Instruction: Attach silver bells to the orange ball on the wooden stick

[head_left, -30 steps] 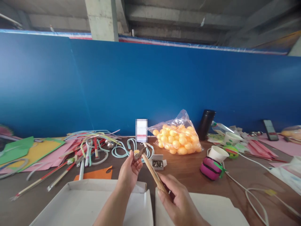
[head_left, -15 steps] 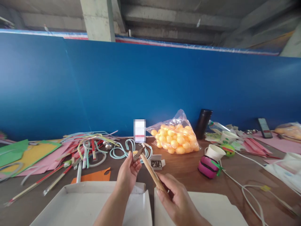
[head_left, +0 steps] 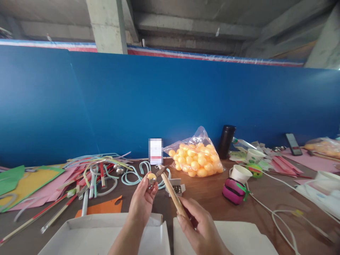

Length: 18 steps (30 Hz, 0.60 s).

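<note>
Between the fingertips of my left hand [head_left: 143,200] is a table tennis ball [head_left: 151,178], orange on top and shiny silver lower down. My right hand [head_left: 195,225] grips a hammer [head_left: 173,194] by its light wooden handle. The dark metal hammer head [head_left: 160,171] is close to the ball's right side; whether they touch I cannot tell. Just behind the handle stands a small open box [head_left: 178,188] of shiny little metal pieces. A clear bag [head_left: 201,132] filled with orange balls lies farther back. Two white cardboard trays or lids, the left one [head_left: 103,233] under my forearm, lie in front.
Pale blue tubing [head_left: 131,178], silver balls [head_left: 119,169] and red-striped sticks [head_left: 57,211] cover the left. To the right are a magenta pouch [head_left: 233,191], a paper cup [head_left: 240,174], a black bottle [head_left: 226,141] and a white cable [head_left: 278,230]. A blue partition [head_left: 170,95] closes the back.
The ball has turned in my left hand, so its orange top and silver side show more. The hammer stays beside it. The whole view has tilted up slightly.
</note>
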Motion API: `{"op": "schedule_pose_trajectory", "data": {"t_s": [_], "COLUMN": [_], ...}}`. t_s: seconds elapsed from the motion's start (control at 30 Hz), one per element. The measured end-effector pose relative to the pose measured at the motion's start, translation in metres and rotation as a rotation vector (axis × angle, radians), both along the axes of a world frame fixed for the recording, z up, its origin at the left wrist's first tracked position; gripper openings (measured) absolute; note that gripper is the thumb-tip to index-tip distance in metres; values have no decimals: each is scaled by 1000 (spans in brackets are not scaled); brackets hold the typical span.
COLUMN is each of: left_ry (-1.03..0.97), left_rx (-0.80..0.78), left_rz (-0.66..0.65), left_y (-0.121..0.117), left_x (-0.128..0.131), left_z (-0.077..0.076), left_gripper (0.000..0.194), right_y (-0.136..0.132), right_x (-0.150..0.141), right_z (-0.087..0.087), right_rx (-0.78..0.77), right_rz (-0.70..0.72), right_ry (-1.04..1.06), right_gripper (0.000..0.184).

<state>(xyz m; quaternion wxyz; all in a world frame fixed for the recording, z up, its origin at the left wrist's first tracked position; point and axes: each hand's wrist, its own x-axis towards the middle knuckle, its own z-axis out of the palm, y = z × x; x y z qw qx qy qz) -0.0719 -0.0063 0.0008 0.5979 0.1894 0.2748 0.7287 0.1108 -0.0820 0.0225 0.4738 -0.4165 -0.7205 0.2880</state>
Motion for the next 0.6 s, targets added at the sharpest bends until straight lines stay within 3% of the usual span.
{"op": "schedule_pose_trajectory", "data": {"t_s": [0.37, 0.6], "left_ry": [6, -27], "left_rx": [21, -39], "left_rz": [-4, -14], "left_y": [2, -1], "left_x": [-2, 0], "left_z": [-7, 1], "left_gripper": [29, 21], "right_y": [0, 1], "right_x": [1, 1], "right_z": [1, -2], "right_rx": [-14, 20], "right_rz": [54, 12], "right_ry": [-62, 23], "right_gripper": [40, 40]}}
